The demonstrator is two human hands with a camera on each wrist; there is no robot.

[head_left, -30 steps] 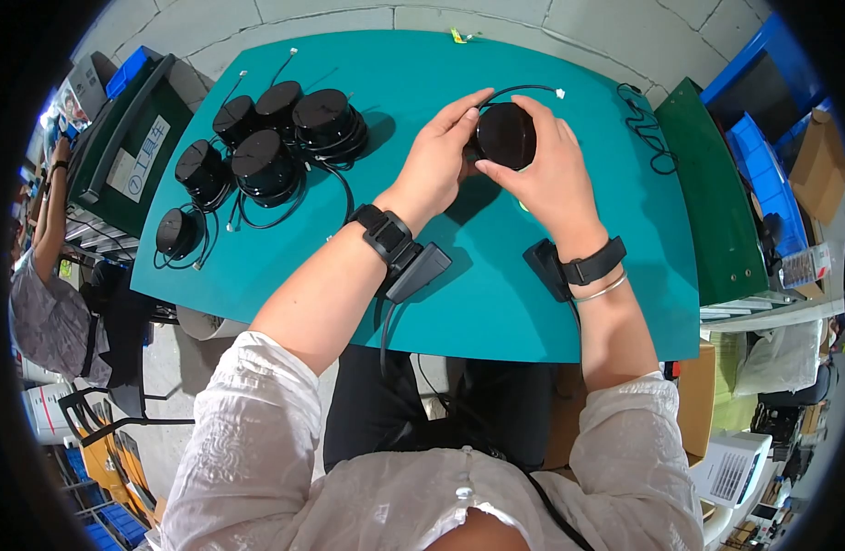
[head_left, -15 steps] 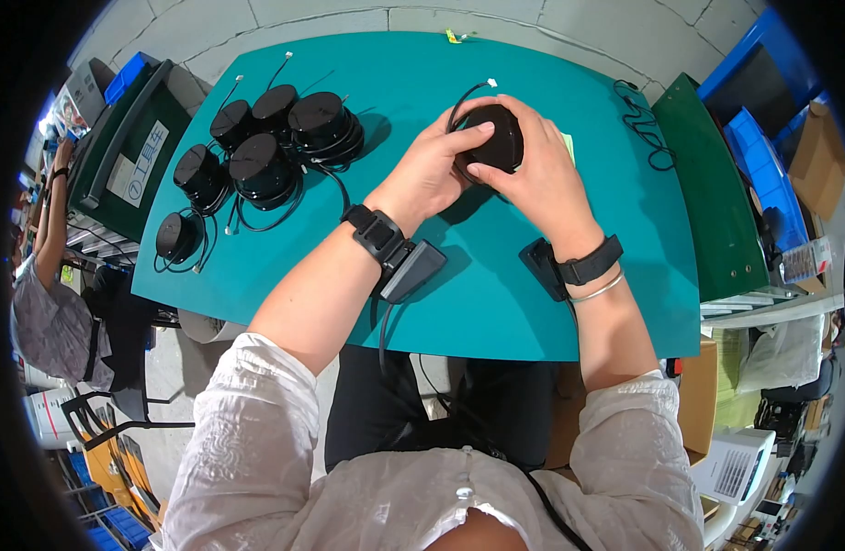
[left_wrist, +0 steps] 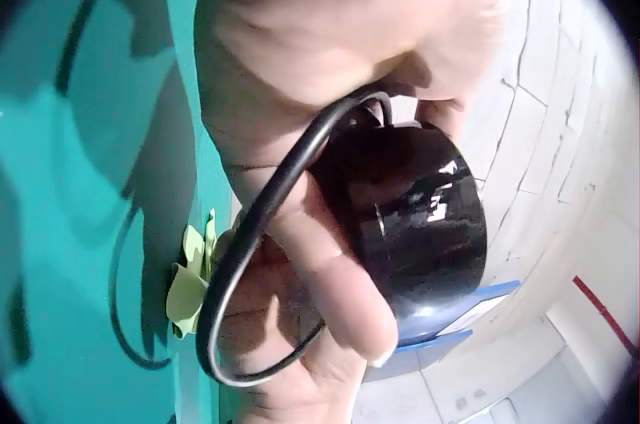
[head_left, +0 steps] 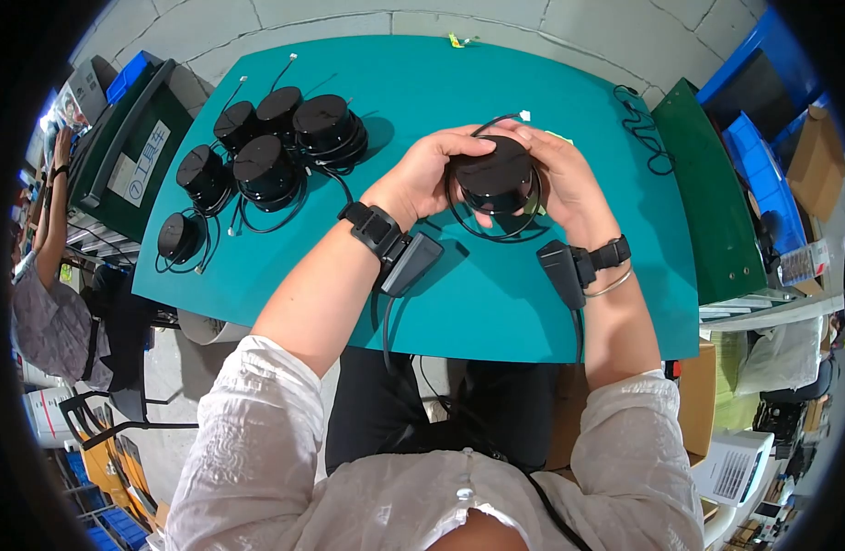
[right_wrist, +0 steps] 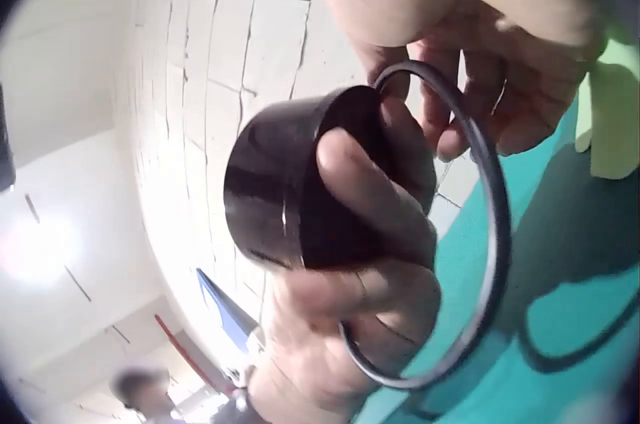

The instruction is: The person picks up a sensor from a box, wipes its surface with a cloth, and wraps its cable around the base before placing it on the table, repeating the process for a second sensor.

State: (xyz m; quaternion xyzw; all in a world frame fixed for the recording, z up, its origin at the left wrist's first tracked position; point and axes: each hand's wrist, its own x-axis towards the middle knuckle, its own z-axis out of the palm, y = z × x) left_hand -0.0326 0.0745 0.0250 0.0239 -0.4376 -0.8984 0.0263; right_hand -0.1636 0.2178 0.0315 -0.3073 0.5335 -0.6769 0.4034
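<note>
In the head view my left hand point(head_left: 424, 176) grips a glossy black cylindrical device point(head_left: 496, 179) with its thumb over the top edge. One of its fingers point(left_wrist: 352, 309) lies against the underside in the left wrist view. A black cable point(right_wrist: 492, 209) loops out around the device, and its white connector point(head_left: 524, 116) sticks up at the far side. My right hand point(head_left: 569, 179) is at the device's right side with curled fingers, its thumb and fingertips right at the cable. The device is held above the green table point(head_left: 422, 317).
Several similar black devices point(head_left: 264, 170) with coiled cables stand on the left of the table. A black cable point(head_left: 645, 129) lies near the right edge. Pale green paper point(left_wrist: 188, 289) is beyond my hands. Green cabinets point(head_left: 712, 193) flank the table, and a person point(head_left: 50, 312) is at far left.
The device has tipped so its side shows, and has come slightly nearer. My right hand has moved from its face to its right side. The cable loop now hangs below.
</note>
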